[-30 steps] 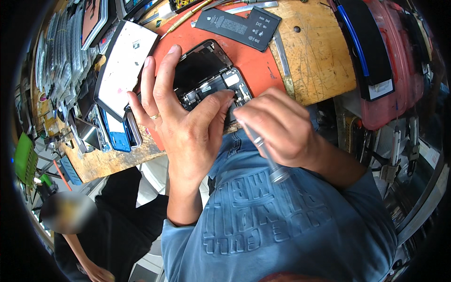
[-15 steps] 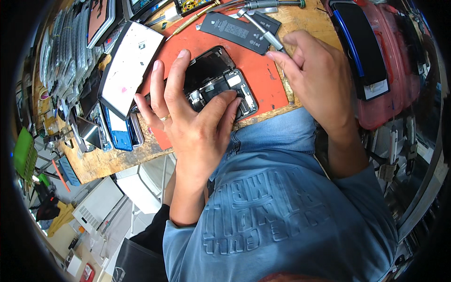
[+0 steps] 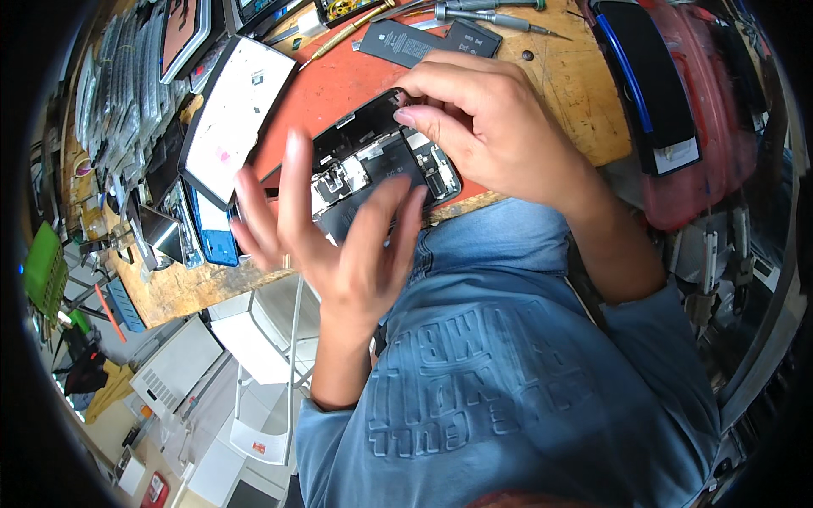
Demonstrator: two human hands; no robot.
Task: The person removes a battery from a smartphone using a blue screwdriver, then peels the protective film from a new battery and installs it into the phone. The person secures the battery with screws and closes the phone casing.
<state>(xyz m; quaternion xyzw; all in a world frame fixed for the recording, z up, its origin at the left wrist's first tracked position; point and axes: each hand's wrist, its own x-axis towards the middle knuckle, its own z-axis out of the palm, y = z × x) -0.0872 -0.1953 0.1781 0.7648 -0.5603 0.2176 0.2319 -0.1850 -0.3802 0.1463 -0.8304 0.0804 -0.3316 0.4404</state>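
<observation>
An opened phone (image 3: 329, 186) lies on the orange mat, its inner parts and a black battery (image 3: 398, 161) showing. The phone's black screen (image 3: 360, 121) stands tilted up along the far side. My right hand (image 3: 500, 118) pinches that screen's upper right corner between thumb and fingers. Above the phone's near left part is my left hand (image 3: 339, 245), blurred, with its fingers spread and nothing in them; whether its thumb and forefinger touch the phone is hard to tell. Beyond my right hand lies a loose black phone battery (image 3: 398, 41), partly overlapping another dark one.
Several screwdrivers (image 3: 508, 21) lie along the far edge, with a brass-coloured one (image 3: 347, 40) at left. A white panel (image 3: 233, 114) and stacked phone parts (image 3: 212, 241) stand left of the orange mat (image 3: 318, 85). At right sits a red translucent case (image 3: 707, 127) with a black phone-like panel on it.
My right hand has left the silver screwdriver on the bench and moved left to the screen's corner. My left hand has lifted from the phone's inside, its fingers spreading.
</observation>
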